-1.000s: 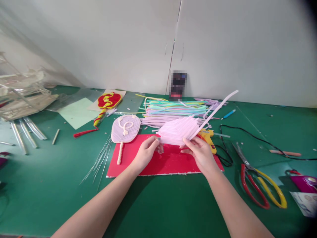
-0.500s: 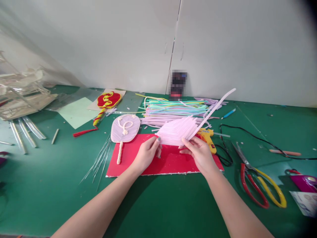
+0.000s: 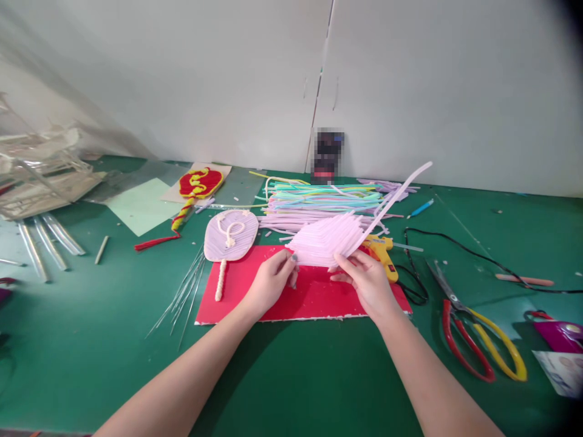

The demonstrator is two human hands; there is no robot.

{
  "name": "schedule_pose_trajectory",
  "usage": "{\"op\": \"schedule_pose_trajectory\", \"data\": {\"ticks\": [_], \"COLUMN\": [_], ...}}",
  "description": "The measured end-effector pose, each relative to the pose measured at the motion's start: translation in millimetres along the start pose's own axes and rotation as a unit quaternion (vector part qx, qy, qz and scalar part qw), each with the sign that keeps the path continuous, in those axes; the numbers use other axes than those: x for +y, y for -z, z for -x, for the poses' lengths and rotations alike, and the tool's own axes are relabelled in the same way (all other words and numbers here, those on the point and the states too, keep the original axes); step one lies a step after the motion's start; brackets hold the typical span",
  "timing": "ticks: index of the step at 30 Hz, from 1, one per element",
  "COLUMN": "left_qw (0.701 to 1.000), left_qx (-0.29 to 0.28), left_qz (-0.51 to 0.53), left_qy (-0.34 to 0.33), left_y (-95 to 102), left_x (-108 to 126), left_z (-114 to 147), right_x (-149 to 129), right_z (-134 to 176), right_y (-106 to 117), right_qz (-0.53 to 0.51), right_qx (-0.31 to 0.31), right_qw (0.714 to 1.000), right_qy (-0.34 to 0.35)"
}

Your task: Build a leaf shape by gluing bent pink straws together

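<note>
A pale pink panel of pipe cleaners [image 3: 321,241], laid side by side, is held between my two hands. My left hand [image 3: 273,278] pinches its lower left corner. At the lower right edge, my right hand [image 3: 367,282] grips it with the thumb on top. One long pipe cleaner [image 3: 396,197] sticks up and right from that side. Beneath lies a red board [image 3: 314,297]. A lilac fan with a white braided handle [image 3: 230,238] rests partly on the board's left end. Behind the panel is a pile of coloured pipe cleaners [image 3: 319,197].
A yellow glue gun [image 3: 387,261] with a black cord sits right of the board, near red-and-yellow-handled scissors [image 3: 464,321]. Thin wires [image 3: 182,297] lie to the left. Farther back are a red-and-yellow fan [image 3: 200,182], a pale green sheet [image 3: 143,206] and a blurred upright object [image 3: 328,156].
</note>
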State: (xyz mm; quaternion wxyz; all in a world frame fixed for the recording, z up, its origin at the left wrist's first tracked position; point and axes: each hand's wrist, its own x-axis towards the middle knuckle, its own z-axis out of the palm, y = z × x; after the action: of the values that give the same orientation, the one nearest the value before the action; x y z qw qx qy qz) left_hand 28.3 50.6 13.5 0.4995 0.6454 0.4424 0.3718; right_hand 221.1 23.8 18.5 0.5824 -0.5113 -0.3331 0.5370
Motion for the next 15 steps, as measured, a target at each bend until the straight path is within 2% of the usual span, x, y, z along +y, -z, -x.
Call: {"op": "schedule_pose_trajectory", "data": {"ticks": [5, 15], "left_qw": [1.000, 0.999], "left_qx": [-0.001, 0.010], "left_qz": [0.029, 0.001], "left_qy": [-0.001, -0.034], "left_y": [-0.4, -0.9], "left_x": [-0.3, -7.4], "left_z": [0.2, 1.2], "right_x": [0.0, 0.2], "right_z": [-0.2, -1.0], "right_y": [0.3, 1.2], "right_qz": [0.006, -0.035], "right_qx": [-0.002, -0.015], "right_qw": [1.000, 0.999], "right_qy": [0.003, -0.030]}}
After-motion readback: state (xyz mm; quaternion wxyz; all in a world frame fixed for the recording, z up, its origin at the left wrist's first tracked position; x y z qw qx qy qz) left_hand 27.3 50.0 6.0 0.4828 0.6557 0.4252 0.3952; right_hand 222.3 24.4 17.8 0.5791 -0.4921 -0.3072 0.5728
